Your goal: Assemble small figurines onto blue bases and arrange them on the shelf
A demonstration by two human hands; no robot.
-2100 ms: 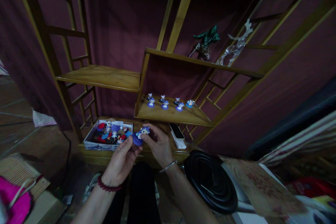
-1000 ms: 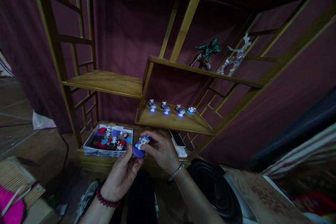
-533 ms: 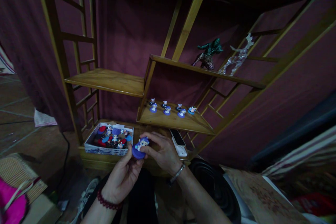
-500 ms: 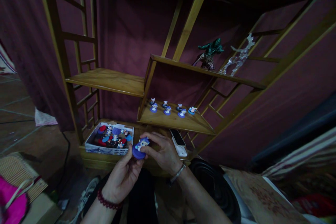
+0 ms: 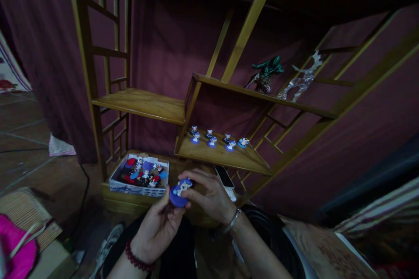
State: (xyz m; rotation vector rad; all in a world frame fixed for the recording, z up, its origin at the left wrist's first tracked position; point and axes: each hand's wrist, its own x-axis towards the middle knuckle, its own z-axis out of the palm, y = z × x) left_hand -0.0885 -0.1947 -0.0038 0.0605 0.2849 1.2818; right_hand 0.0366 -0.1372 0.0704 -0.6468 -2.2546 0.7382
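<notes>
A purple-based figurine (image 5: pixel 180 192) is held in the air before the lower ledge (image 5: pixel 131 204) of the shelf unit, between both hands. Its round base is pinched by the thumb and fingers of the left hand (image 5: pixel 160 229), while its upper body is pinched between thumb and fingers of the right hand (image 5: pixel 212 196); the base is tilted, with the head leaning away from the left hand. Compared with the preceding views, the hands and figurine appear slightly lower and farther right, but the furniture is shifted too, so the head camera is judged to have moved; the double grip itself is little changed. No figurine has been added to the shelf, so the handling is judged to be at the in-hand stage. To the left, a box (image 5: pixel 139 188) of mixed figurines is set on the ledge; to the right, a phone (image 5: pixel 224 177) is seen resting on a white object (image 5: pixel 231 194). Above, seven small figurines (image 5: pixel 212 141) are stood on a shelf (image 5: pixel 204 153), three purple-based ones in front. Higher up, a dark green statue (image 5: pixel 266 74) and a clear deer (image 5: pixel 301 82) are displayed.
</notes>
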